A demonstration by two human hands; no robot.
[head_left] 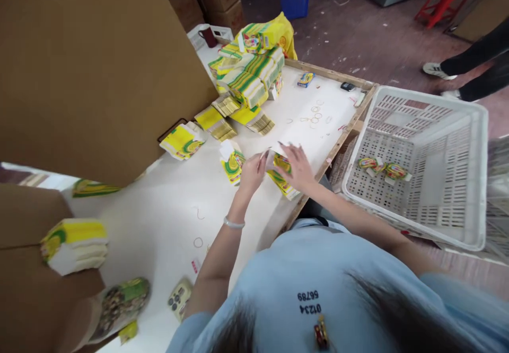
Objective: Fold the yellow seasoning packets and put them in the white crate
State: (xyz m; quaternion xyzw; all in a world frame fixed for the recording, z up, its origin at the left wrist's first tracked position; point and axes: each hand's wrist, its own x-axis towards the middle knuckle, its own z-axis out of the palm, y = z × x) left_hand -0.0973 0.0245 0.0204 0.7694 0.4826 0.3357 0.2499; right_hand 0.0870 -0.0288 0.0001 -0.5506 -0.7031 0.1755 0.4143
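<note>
My left hand (253,171) is closed, pinching the white end flap of a small yellow and green carton (284,184) near the table's front edge. At the carton's other side is my right hand (299,168), its fingers spread and its thumb across the printed face. Whether that thumb presses on the carton I cannot tell. Just left of my hands lies another yellow and green carton (231,161) with a white flap. Beyond it, flat carton bundles (256,120) rest in front of a large stack of folded cartons (252,77).
A white plastic crate (433,226) with a few small wrapped items (395,171) stands at the right. Tall brown cardboard (99,67) blocks the left. Rubber bands (316,115) and a phone (180,296) lie on the white table (159,226). A person's legs (473,56) show at far right.
</note>
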